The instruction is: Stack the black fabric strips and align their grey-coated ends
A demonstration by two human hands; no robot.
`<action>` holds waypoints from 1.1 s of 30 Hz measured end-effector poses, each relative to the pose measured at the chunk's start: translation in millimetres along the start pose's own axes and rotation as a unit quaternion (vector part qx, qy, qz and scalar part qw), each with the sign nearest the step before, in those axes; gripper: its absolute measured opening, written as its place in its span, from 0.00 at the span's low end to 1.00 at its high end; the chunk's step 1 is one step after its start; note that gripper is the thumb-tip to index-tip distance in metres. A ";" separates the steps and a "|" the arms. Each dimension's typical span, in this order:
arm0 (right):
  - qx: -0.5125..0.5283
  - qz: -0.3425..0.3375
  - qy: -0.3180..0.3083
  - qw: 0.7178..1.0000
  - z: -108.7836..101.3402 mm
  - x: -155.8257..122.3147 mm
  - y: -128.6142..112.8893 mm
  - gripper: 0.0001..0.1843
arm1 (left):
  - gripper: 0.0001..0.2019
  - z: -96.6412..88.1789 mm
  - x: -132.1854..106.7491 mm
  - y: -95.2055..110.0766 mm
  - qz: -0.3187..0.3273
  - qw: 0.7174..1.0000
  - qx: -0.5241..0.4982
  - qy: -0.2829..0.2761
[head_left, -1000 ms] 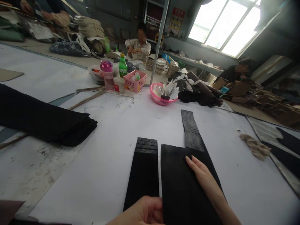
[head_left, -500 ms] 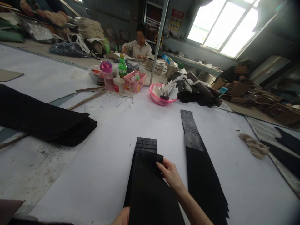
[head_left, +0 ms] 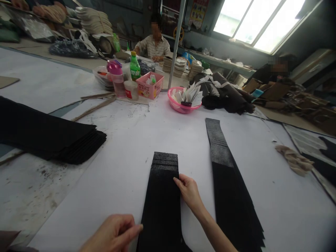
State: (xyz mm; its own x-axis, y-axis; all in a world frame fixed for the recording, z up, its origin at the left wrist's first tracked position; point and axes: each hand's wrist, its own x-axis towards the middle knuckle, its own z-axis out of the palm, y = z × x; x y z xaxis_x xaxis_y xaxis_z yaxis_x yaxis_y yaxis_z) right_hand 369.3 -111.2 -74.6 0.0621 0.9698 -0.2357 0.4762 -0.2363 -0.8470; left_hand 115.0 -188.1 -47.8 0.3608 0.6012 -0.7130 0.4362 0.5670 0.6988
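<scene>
A stack of black fabric-like strips [head_left: 162, 203] lies in front of me, its far end stepped in narrow grey-speckled bands. At its right edge my right hand [head_left: 189, 192] is closed, thumb and fingers pinching the top strip near the far end. My left hand [head_left: 112, 232] is at the left edge with its fingers curled and its thumb tip against or just beside the strips. Whether anything is between those fingers is hidden. To the right lies a second fanned row of black strips [head_left: 228, 189], its far end also speckled grey.
A thick pile of black sheets [head_left: 44, 129] lies at the left. Toward the back stand a pink basin [head_left: 181, 106] of white papers, a pink box [head_left: 148, 89], a green bottle [head_left: 134, 66] and a purple-lidded cup [head_left: 118, 80]. A beige cloth [head_left: 294, 159] lies right. People sit beyond.
The black piece that covered part of the speckled bands is now lower, and the bands show more fully. My left hand has moved up and left into fuller view. My right hand stays at the right edge.
</scene>
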 end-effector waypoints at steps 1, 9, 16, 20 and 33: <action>0.010 0.006 -0.004 1.000 0.3 0.4 0.8 0.23 | 0.26 -8.0 4.2 4.3 -0.001 1.000 -0.004 0.020; 0.032 0.020 0.010 0.999 3.1 1.2 4.9 0.24 | 0.18 -32.5 46.2 47.8 0.139 0.964 0.145 0.174; -0.019 0.024 0.037 0.999 5.7 4.4 6.0 0.24 | 0.14 -32.6 64.0 58.2 0.138 0.935 0.233 0.231; -0.041 0.033 0.037 0.998 6.4 7.7 3.0 0.23 | 0.13 -31.6 67.7 57.7 0.129 0.922 0.266 0.250; -0.071 0.045 0.019 0.996 5.3 13.7 2.2 0.21 | 0.12 -28.6 69.6 56.2 0.116 0.908 0.300 0.268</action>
State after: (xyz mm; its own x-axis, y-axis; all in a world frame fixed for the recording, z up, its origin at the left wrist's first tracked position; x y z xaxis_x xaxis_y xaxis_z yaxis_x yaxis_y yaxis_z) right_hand 366.6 -98.7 -82.2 0.1423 0.9476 -0.2860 0.5870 -0.3134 -0.7465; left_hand 141.0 -98.3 -56.5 0.1181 0.9441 -0.3076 0.8276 0.0776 0.5559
